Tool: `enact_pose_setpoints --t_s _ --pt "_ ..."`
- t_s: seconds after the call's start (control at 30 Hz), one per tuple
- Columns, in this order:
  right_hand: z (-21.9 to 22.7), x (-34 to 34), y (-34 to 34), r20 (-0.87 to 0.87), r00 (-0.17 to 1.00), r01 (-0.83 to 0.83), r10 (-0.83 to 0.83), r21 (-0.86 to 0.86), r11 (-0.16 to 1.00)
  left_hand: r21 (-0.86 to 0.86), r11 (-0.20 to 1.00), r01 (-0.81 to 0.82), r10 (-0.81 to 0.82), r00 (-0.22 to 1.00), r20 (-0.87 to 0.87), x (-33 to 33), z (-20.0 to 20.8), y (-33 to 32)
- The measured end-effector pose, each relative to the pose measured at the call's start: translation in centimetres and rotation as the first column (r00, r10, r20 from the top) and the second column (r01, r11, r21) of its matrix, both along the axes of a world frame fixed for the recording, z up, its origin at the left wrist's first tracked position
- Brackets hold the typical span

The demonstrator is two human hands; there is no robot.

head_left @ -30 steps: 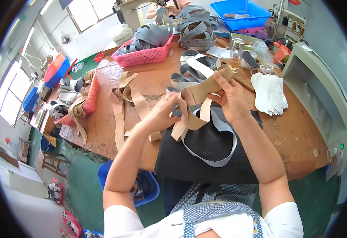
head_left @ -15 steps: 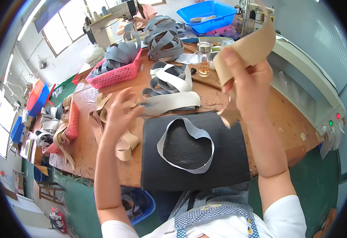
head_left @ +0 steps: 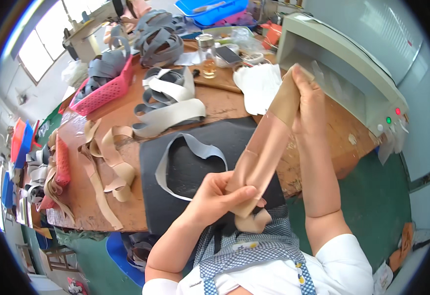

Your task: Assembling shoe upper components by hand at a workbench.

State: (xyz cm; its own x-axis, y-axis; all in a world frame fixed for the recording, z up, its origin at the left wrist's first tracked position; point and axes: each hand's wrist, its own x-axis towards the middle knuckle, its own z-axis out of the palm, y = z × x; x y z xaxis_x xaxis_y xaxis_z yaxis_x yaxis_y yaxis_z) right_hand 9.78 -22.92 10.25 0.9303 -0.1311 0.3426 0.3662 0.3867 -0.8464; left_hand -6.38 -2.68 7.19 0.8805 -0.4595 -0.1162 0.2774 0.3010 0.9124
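Strips point(head_left: 52, 184) in tan and gray spill over the side of a red basket point(head_left: 63, 160) at the left edge of the counter point(head_left: 85, 206). Next come loose tan strips point(head_left: 121, 169), one tail reaching almost to the counter's front edge. Behind them stands a pink basket point(head_left: 102, 93) heaped with gray strips point(head_left: 104, 69); below the counter sits a blue bin point(head_left: 117, 253). A narrow band of brown surface separates the loose strips from the black mat point(head_left: 151, 211), whose near edge reaches the counter's front. Beyond the mat's far edge lies a folded white-and-gray strip point(head_left: 168, 118). On the mat, a gray loop point(head_left: 162, 172) stands on edge, just beside the left hand point(head_left: 212, 196).

The left fingers grasp the lower part of the tan band point(head_left: 264, 157), thumb on top, with a curled end hanging below them before the apron point(head_left: 274, 236). The apron's yellow print is too small to make out. Slanting up to the right, the band crosses the mat's right edge, and a seam runs across it. A jar point(head_left: 206, 51) and white cloth point(head_left: 257, 86) stand and lie farther back. The right hand point(head_left: 309, 105) pinches the band's upper end, raised above the counter. Brown surface shows between mat and machine point(head_left: 345, 73), whose front carries red, green and white lights.
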Motion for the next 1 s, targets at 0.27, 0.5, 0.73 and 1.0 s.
enact_pose_setpoints --t_s 0.27,0.5,0.73,1.0 --pt "-11.5 -4.6 -4.7 -0.550 0.660 -0.322 0.512 0.408 0.854 0.019 0.996 -0.088 0.090 0.984 -0.152 -0.2 -4.5 -3.0" --pt "-6.9 -13.3 -6.2 -0.491 0.866 -0.437 0.095 -0.648 0.624 0.259 0.964 -0.058 0.067 0.997 -0.028 -0.2 -6.5 -4.4" --pt "-6.6 -8.5 -5.7 0.226 0.739 -0.221 0.634 -0.808 0.546 0.316 0.930 0.186 -0.196 0.981 -0.001 0.3 -2.0 -3.2" --pt "-2.9 -10.2 -7.9 -0.537 0.622 -0.732 0.570 -0.140 0.667 0.275 0.959 0.069 -0.061 0.997 -0.036 1.0 0.3 1.6"
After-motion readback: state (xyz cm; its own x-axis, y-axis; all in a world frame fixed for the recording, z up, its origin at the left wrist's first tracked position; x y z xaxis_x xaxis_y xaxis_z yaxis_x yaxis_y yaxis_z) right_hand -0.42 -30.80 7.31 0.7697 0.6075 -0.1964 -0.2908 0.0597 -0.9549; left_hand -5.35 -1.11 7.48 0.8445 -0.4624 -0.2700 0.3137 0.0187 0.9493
